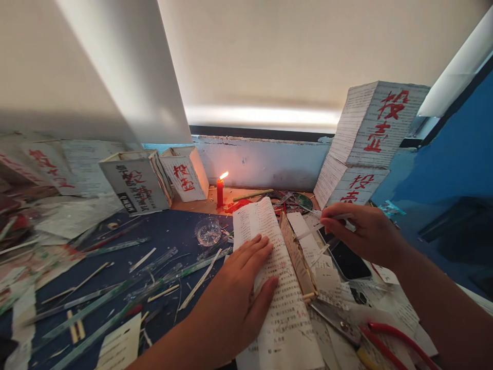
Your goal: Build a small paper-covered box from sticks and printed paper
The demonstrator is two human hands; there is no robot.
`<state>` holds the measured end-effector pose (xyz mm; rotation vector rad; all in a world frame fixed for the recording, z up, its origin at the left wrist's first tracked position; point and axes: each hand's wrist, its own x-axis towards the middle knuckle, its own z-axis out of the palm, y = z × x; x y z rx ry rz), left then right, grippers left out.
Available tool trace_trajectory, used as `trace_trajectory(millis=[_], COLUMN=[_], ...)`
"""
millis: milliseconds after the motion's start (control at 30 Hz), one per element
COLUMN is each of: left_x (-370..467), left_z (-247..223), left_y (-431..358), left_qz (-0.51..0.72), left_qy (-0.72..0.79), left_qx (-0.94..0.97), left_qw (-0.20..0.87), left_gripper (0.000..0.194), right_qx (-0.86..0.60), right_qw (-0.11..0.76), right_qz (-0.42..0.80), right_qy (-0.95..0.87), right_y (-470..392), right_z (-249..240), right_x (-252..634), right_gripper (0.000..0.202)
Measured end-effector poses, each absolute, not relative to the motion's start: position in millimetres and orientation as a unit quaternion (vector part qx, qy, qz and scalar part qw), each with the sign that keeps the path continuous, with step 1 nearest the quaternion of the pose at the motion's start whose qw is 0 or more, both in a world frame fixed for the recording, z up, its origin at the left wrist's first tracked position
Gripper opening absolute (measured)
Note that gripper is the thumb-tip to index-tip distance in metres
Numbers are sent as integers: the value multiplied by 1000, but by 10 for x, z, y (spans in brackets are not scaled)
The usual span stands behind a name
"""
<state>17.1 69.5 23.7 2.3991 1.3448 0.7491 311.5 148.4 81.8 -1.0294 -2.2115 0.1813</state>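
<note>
My left hand [250, 288] lies flat, fingers stretched, on a long piece covered with printed paper [265, 221]. Along that piece's right side runs an opening edged with thin sticks and cardboard [298, 257]. To the right, my right hand [358, 231] pinches a thin, pale, translucent stick [341, 216] between thumb and fingers. Its far end is hard to make out against the papers. Beneath my right hand lies a dark-screened phone [350, 262]. Red-handled pliers or shears [339, 321] rest near my right forearm, partly blurred.
A lit red candle [220, 192] burns at the back, with red wax around its base. Paper-covered boxes with red characters [185, 174] stand behind; two more [381, 123] are stacked at right. A clear round dish [208, 231] and scattered strips [127, 280] cover the left side.
</note>
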Motion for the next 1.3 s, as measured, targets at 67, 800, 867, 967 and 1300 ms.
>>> trace_trajectory(millis=[67, 800, 867, 967, 1300], left_x=[170, 162, 156, 155, 174], left_z=[229, 213, 204, 202, 227], left_y=[702, 681, 680, 689, 702], left_qz=[260, 258, 259, 260, 257], left_qy=[467, 467, 468, 466, 466], left_qx=[833, 834, 833, 833, 833], left_qw=[143, 144, 143, 145, 148], left_gripper=[50, 50, 50, 50, 50], right_qx=[-386, -374, -385, -394, -364], right_qw=[329, 264, 251, 259, 300], right_qz=[89, 269, 239, 177, 39], right_qy=[-857, -848, -855, -864, -881], right_y=[1479, 1352, 1349, 1371, 1400], right_z=[838, 968, 969, 951, 912], right_x=[3124, 3208, 3175, 3143, 3072], right_gripper=[16, 17, 18, 19, 12])
